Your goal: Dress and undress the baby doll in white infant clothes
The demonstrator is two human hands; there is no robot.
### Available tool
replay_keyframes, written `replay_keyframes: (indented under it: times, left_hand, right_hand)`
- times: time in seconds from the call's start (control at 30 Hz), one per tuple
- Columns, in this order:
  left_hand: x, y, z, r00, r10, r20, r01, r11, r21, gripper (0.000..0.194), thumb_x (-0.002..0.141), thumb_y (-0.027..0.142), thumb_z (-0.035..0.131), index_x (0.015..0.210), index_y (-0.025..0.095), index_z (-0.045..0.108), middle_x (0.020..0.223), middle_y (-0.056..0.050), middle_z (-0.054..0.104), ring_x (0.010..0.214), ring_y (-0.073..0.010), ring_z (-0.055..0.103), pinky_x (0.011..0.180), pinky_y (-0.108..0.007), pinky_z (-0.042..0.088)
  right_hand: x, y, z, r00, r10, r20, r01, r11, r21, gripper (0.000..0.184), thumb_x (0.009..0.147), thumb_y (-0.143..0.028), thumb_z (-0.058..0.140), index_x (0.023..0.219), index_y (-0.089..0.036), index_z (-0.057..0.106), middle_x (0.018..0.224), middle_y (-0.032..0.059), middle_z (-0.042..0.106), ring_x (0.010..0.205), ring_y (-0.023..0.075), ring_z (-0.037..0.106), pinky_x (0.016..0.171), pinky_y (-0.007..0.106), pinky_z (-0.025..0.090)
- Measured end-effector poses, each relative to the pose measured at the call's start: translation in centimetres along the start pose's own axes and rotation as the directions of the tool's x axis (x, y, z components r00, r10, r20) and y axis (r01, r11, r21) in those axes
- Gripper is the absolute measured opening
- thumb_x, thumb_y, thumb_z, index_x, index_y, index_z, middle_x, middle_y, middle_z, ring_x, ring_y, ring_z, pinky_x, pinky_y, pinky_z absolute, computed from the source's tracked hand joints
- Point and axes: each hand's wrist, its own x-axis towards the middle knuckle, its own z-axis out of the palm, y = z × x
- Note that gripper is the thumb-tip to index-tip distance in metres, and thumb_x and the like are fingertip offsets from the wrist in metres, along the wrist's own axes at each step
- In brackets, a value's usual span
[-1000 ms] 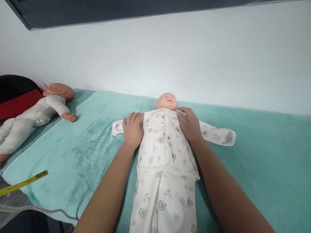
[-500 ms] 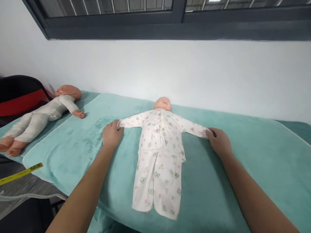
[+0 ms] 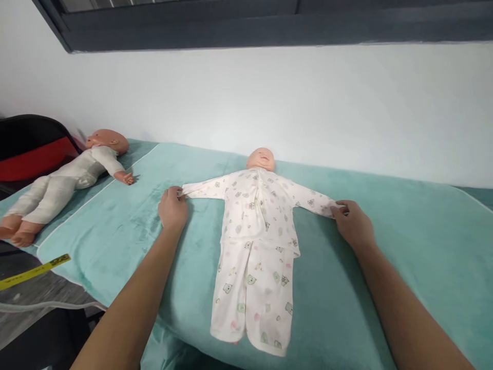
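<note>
A baby doll [image 3: 261, 159] lies on its back on a teal blanket [image 3: 339, 288], head toward the wall. It wears a white printed baby top [image 3: 258, 210] and matching trousers [image 3: 252, 298]; its hands and feet are mostly hidden by the cloth. Both sleeves stretch out sideways. My left hand [image 3: 173, 208] pinches the cuff of the left-side sleeve [image 3: 204, 189]. On the other side, my right hand [image 3: 353, 222] grips the end of the right-side sleeve [image 3: 314, 201] between thumb and fingers.
Another doll [image 3: 88, 167], wrapped in white, lies at the far left beside a black and red chair back [image 3: 36, 154]. A yellow strip [image 3: 34, 272] and a pale cable [image 3: 50, 305] show at lower left. Behind the bed are a white wall [image 3: 246, 97] and a dark window frame [image 3: 192, 31].
My hands have moved from the doll's shoulders outward to the two sleeve ends and closed on them. The sleeves are now drawn out straight. The view has shifted back, showing the whole outfit.
</note>
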Motion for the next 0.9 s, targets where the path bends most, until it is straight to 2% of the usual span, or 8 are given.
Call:
replay_keyframes:
  times: [0.17,0.3,0.37,0.43,0.5,0.57,0.7,0.9]
  left_hand:
    - [0.0,-0.3,0.1,0.999,0.029,-0.015,-0.028,0.999,0.015,0.033,0.082,0.012,0.050,0.113,0.016,0.060,0.107,-0.014,0.062,0.106,-0.0306,0.057,0.085,-0.041,0.045]
    - [-0.9,0.7,-0.3,0.966,0.164,-0.202,-0.175,0.984,-0.040,0.034,0.079,0.005,0.047,0.109,0.013,0.061,0.114,-0.018,0.058,0.113,-0.0313,0.052,0.095,-0.045,0.042]
    - [-2.1,2.4,-0.3,0.917,0.304,-0.257,-0.346,0.929,-0.134,0.028,0.082,0.008,0.047,0.105,0.014,0.062,0.111,-0.016,0.059,0.111,-0.0288,0.052,0.098,-0.044,0.042]
    - [-3.9,4.6,-0.3,0.878,0.397,-0.268,-0.468,0.832,-0.299,0.022,0.087,0.012,0.046,0.101,0.016,0.062,0.104,-0.012,0.061,0.105,-0.0245,0.055,0.093,-0.040,0.045]
    - [-5.8,7.1,-0.3,0.891,0.380,-0.248,-0.453,0.722,-0.523,0.017,0.091,0.017,0.046,0.099,0.018,0.062,0.098,-0.007,0.063,0.095,-0.0190,0.058,0.083,-0.033,0.048]
    - [-7.2,9.3,-0.6,0.907,0.382,-0.177,-0.395,0.626,-0.672,0.015,0.092,0.021,0.049,0.097,0.020,0.064,0.094,-0.004,0.064,0.089,-0.0157,0.059,0.077,-0.028,0.048]
    - [-7.9,11.7,-1.7,0.845,0.535,0.026,-0.339,0.573,-0.746,0.016,0.092,0.026,0.054,0.098,0.021,0.068,0.087,-0.002,0.065,0.080,-0.0134,0.057,0.073,-0.027,0.045]
    - [-5.9,13.1,-3.3,0.692,0.670,0.270,-0.382,0.657,-0.650,0.016,0.089,0.037,0.059,0.087,0.024,0.067,0.078,0.003,0.064,0.070,-0.0116,0.054,0.064,-0.026,0.039]
  right_hand:
    - [1.1,1.3,-0.8,0.973,0.025,-0.229,-0.013,0.998,0.053,0.030,0.079,-0.029,0.052,0.103,-0.015,0.065,0.093,0.0117,0.064,0.081,0.0235,0.056,0.073,0.036,0.043]
    - [-1.6,-2.1,-0.7,0.915,-0.170,-0.367,0.216,0.973,0.087,0.027,0.083,-0.026,0.050,0.104,-0.015,0.061,0.096,0.0123,0.059,0.083,0.0222,0.054,0.078,0.038,0.044]
    - [-4.4,-5.8,0.2,0.906,-0.294,-0.304,0.367,0.903,0.223,0.019,0.088,-0.030,0.050,0.100,-0.018,0.059,0.091,0.0076,0.058,0.074,0.0181,0.053,0.070,0.034,0.046]
    - [-7.5,-9.8,1.3,0.846,-0.477,-0.236,0.532,0.780,0.329,0.013,0.091,-0.029,0.050,0.096,-0.021,0.058,0.087,0.0048,0.057,0.072,0.0167,0.054,0.067,0.032,0.046]
    - [-9.9,-12.9,2.2,0.756,-0.624,-0.197,0.648,0.671,0.361,0.009,0.092,-0.027,0.050,0.095,-0.021,0.056,0.092,0.0059,0.058,0.075,0.0166,0.055,0.069,0.032,0.047]
    - [-11.2,-14.6,2.6,0.736,-0.661,-0.147,0.666,0.668,0.333,0.009,0.091,-0.026,0.054,0.099,-0.021,0.055,0.097,0.0071,0.058,0.081,0.0181,0.057,0.071,0.034,0.049]
    - [-11.5,-14.2,1.9,0.764,-0.646,0.000,0.618,0.731,0.290,0.025,0.086,-0.026,0.060,0.110,-0.022,0.053,0.112,0.0094,0.055,0.098,0.0221,0.058,0.082,0.038,0.052]
    - [-11.1,-11.4,-0.5,0.669,-0.674,0.312,0.576,0.736,0.356,0.054,0.083,-0.035,0.068,0.132,-0.030,0.045,0.135,0.0092,0.043,0.116,0.0239,0.054,0.083,0.035,0.056]
